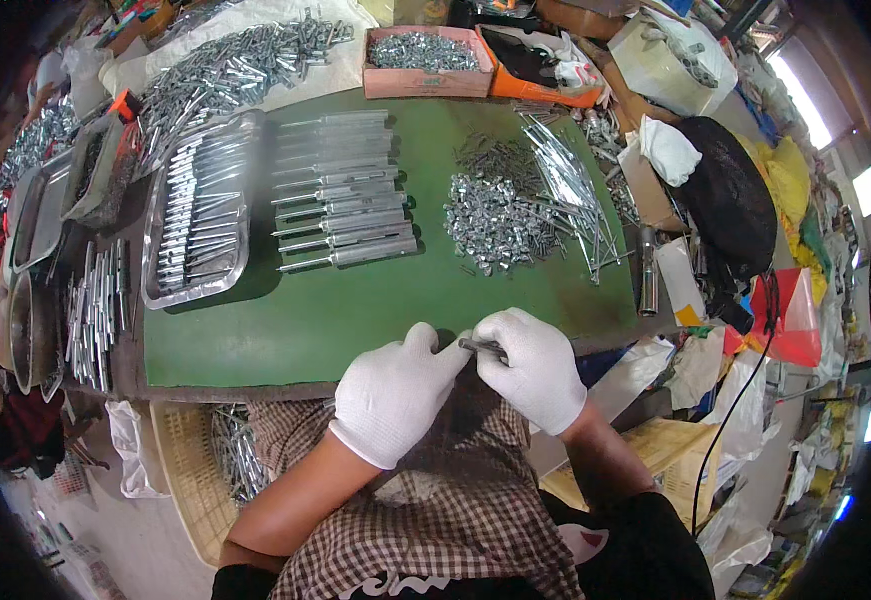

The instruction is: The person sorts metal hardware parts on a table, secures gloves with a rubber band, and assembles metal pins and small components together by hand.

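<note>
Both of my hands wear white knit gloves and meet over the near edge of the green work mat [355, 340]. My right hand [533, 370] is closed in a pinch on a short dark metal rod [485, 347]. The rod's left end reaches the fingertips of my left hand [395, 395]. That hand is closed too, thumb and fingers pressed together, and what lies between them is hidden. Beyond my hands lie a heap of small shiny metal nuts or sleeves [500, 225], a pile of short dark pins [500, 160] and a bundle of long thin steel rods [575, 195].
Several metal tools with thin shafts [345, 215] lie in a row on the mat. Left of them is a metal tray [240, 262] of similar pieces. A pink box [425, 82] and an orange box [545, 92] stand at the back. A yellow crate [190, 470] sits below the table.
</note>
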### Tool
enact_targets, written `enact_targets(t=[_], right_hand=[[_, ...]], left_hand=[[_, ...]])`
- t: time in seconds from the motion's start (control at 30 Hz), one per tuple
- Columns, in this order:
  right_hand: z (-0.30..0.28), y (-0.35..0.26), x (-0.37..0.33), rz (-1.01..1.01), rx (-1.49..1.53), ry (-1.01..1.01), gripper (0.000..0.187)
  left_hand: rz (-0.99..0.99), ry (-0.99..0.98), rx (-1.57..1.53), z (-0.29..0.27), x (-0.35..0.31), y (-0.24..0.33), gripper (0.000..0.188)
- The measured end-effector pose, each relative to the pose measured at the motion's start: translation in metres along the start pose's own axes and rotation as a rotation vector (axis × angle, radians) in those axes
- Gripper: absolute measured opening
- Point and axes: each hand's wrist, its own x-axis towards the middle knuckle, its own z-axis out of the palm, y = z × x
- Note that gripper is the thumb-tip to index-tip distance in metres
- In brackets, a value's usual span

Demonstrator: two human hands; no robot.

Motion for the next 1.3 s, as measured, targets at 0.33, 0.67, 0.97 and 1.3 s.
enact_targets(t=[0.33, 0.67, 0.97, 1.3], right_hand=[[0.008, 0.012, 0.018, 0.126, 1.411, 0.194, 0.031], [0.045, 0.012, 0.022, -0.06, 1.275, 0.371, 0.057], [0.036, 0.025, 0.02, -0.086, 1.377, 0.339, 0.052], [0.026, 0.0, 0.006, 0.105, 0.844, 0.251, 0.022]], left_hand=[[0.026, -0.036, 0.069, -0.004, 0.001, 0.003, 0.042], [0.066, -0.112, 0.124, -0.011, 0.008, 0.005, 0.034], [0.137, -0.076, 0.258, 0.002, 0.026, 0.013, 0.016], [0.046, 0.294, 0.072, -0.011, -0.019, -0.002, 0.031]])
